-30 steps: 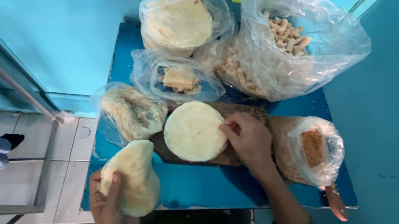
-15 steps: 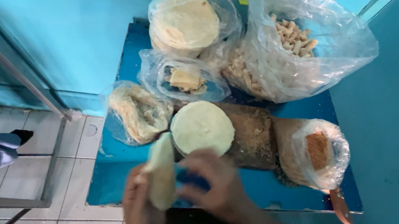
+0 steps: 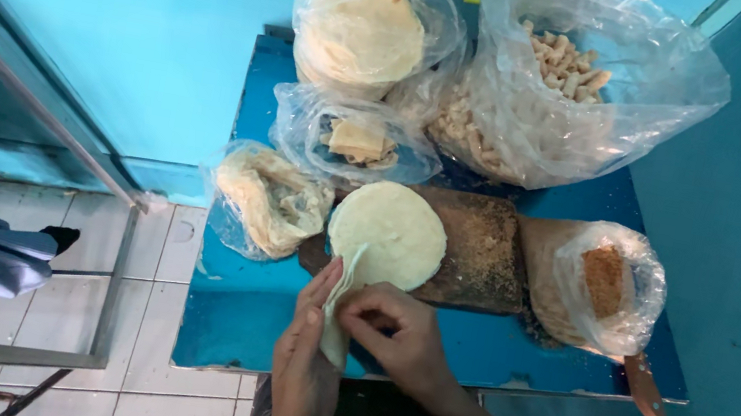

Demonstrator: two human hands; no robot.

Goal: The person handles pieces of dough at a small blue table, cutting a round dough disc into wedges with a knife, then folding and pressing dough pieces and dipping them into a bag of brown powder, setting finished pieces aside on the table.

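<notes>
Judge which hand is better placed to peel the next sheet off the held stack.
Right. The right hand already pinches the upper edge of the thin dough rounds, while the left hand cradles them edge-on from behind.

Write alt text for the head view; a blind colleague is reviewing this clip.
Two hands, left hand and right hand, hold a pale folded flatbread edge-on above a blue table. Just beyond, another round flatbread lies on a brown crumb-covered board, with clear plastic bags of flatbreads and small pale pieces behind.
</notes>
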